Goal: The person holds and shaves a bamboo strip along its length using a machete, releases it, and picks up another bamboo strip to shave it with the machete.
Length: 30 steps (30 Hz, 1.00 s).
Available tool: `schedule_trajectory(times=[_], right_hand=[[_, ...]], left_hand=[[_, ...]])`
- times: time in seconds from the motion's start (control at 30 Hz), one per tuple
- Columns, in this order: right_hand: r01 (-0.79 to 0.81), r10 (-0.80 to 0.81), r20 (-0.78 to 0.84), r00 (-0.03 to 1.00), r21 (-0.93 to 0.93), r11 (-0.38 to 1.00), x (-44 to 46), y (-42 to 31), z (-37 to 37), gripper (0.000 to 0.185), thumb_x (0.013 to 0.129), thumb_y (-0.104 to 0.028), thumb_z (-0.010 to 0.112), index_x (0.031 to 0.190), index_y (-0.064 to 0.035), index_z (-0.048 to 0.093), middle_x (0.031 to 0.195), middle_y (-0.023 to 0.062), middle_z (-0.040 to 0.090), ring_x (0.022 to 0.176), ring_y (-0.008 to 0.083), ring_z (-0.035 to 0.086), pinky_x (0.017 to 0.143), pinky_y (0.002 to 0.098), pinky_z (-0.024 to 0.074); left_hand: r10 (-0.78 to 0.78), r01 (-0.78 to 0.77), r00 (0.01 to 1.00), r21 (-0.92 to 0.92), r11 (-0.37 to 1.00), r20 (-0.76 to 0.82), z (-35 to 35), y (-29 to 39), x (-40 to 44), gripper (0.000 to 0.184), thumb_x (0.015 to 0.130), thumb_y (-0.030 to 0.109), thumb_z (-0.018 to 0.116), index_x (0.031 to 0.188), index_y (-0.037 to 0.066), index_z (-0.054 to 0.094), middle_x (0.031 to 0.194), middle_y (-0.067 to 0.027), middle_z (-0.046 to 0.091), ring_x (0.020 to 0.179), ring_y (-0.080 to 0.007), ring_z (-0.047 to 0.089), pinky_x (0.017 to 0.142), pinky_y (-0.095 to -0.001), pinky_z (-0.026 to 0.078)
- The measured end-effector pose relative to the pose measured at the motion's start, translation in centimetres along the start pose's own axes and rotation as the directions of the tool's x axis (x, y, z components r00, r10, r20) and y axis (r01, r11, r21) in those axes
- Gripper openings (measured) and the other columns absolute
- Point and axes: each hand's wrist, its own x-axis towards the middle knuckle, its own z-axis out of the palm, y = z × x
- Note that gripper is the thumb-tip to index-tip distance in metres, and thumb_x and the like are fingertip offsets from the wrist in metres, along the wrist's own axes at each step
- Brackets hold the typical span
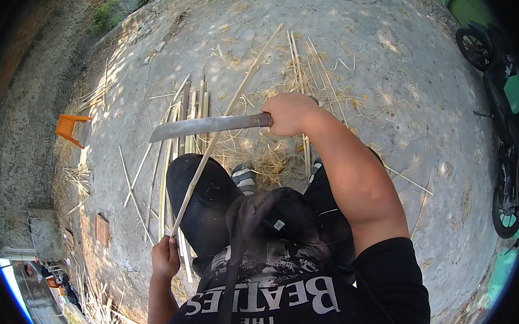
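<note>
A long pale bamboo strip (240,89) slants up from my left hand (166,258), whose fingers are closed round its lower end. My right hand (291,114) grips the handle of a large machete (210,125). The blade points left, crossing the strip over my bent knee; whether it touches the strip is unclear. Beneath and beyond the blade, several long bamboo strips (165,186) lie on the ground. Thin curled shavings (271,162) are spread between and ahead of my feet.
An orange plastic stool (66,129) stands at the left near a wall (21,126). More strips (78,179) lie beside it, with a brick (101,230) below. A parked motorcycle (502,128) is at the far right on the concrete ground (410,82).
</note>
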Motion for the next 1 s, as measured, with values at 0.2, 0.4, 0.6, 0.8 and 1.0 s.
schedule_trajectory(times=[0.2,0.4,0.6,0.8,1.0], right_hand=[[0.018,-0.015,0.044,0.999,-0.059,0.998,0.2,0.6,-1.1,0.024,0.078,-0.020,0.071,0.100,-0.0124,0.076,0.095,0.0139,0.075,0.094,0.0341,0.073,0.081,0.0474,0.0566],[-0.362,0.378,-0.113,0.919,0.136,0.922,0.6,5.2,-2.1,0.021,0.080,-0.021,0.070,0.096,-0.0077,0.074,0.089,0.0165,0.073,0.087,0.0352,0.072,0.076,0.0482,0.0549],[-0.136,0.142,-0.072,0.987,0.081,0.987,-0.5,1.7,-1.3,0.020,0.077,-0.020,0.071,0.093,-0.0087,0.074,0.087,0.0159,0.073,0.087,0.0370,0.072,0.075,0.0497,0.0547],[0.057,-0.055,0.027,0.998,-0.108,0.993,-0.4,-0.3,-0.9,0.022,0.078,-0.022,0.073,0.099,-0.0137,0.076,0.092,0.0126,0.074,0.092,0.0343,0.072,0.079,0.0485,0.0561],[-0.444,0.461,-0.083,0.883,0.164,0.881,0.4,6.3,-2.8,0.026,0.087,-0.024,0.071,0.108,-0.0083,0.074,0.101,0.0146,0.076,0.096,0.0312,0.073,0.084,0.0449,0.0571]], left_hand=[[-0.007,0.008,1.000,0.185,0.983,-0.003,-1.8,-2.7,-1.3,0.034,0.108,0.021,0.046,0.082,0.002,0.054,0.063,-0.0198,0.055,0.060,-0.0427,0.059,0.057,-0.0487,0.044],[0.064,-0.054,0.996,0.166,0.985,-0.056,-1.9,-3.4,-1.8,0.034,0.108,0.021,0.050,0.079,0.003,0.052,0.059,-0.0186,0.053,0.055,-0.0433,0.055,0.053,-0.0479,0.041],[0.022,-0.022,1.000,0.022,1.000,-0.017,-1.2,-2.3,-0.6,0.037,0.109,0.023,0.050,0.079,0.002,0.052,0.057,-0.0165,0.051,0.051,-0.0366,0.052,0.052,-0.0441,0.040],[-0.031,0.030,0.999,0.057,0.998,0.015,-2.7,-2.2,-0.7,0.038,0.109,0.024,0.048,0.078,0.002,0.051,0.058,-0.0182,0.050,0.052,-0.0381,0.052,0.053,-0.0451,0.039],[0.055,-0.033,0.995,0.239,0.970,-0.087,-3.7,-6.9,-3.7,0.038,0.107,0.020,0.050,0.074,0.002,0.047,0.056,-0.0196,0.049,0.050,-0.0424,0.050,0.051,-0.0476,0.038]])
